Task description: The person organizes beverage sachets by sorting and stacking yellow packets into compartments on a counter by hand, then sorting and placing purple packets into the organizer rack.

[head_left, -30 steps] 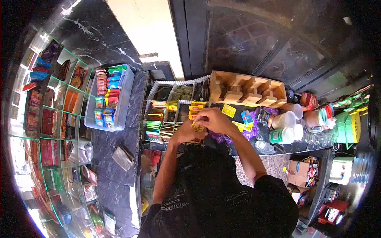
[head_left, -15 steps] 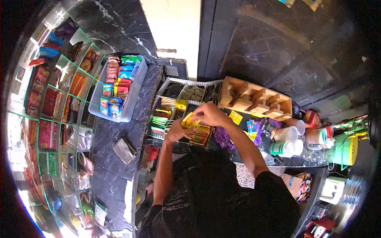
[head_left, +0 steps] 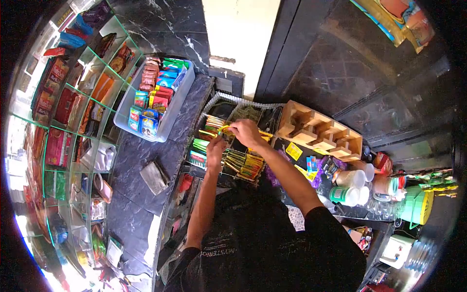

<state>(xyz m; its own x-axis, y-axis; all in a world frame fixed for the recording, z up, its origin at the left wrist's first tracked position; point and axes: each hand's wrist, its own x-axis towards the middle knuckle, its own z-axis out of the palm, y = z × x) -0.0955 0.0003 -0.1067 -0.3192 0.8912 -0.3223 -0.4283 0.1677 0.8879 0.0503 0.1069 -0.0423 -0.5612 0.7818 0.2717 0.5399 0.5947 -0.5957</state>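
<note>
My right hand (head_left: pixel 246 134) pinches yellow sachets (head_left: pixel 224 130) seen edge-on above the divided wire basket (head_left: pixel 221 96). Close beside it, my left hand (head_left: pixel 215 153) has its fingers curled together over the basket's left part; what they hold, if anything, is hidden. A thin yellow edge shows just above its fingertips. In the basket, upright yellow sachets (head_left: pixel 249 166) fill the front right compartment. Green sachets (head_left: pixel 200 145) and teal sachets (head_left: pixel 197 158) stand to the left of my left hand.
A clear plastic bin (head_left: pixel 171 117) of colourful sachets stands on the dark counter to the left, above a folded grey cloth (head_left: pixel 154 177). A wooden rack (head_left: pixel 321 131), yellow packets (head_left: pixel 293 151) and jars (head_left: pixel 351 179) lie right. Glass shelves (head_left: pixel 73 141) line the left side.
The yellow sachets, held between both hands before, are now lower and edge-on at my right hand's fingers. My left hand has moved slightly apart from them. The view has shifted.
</note>
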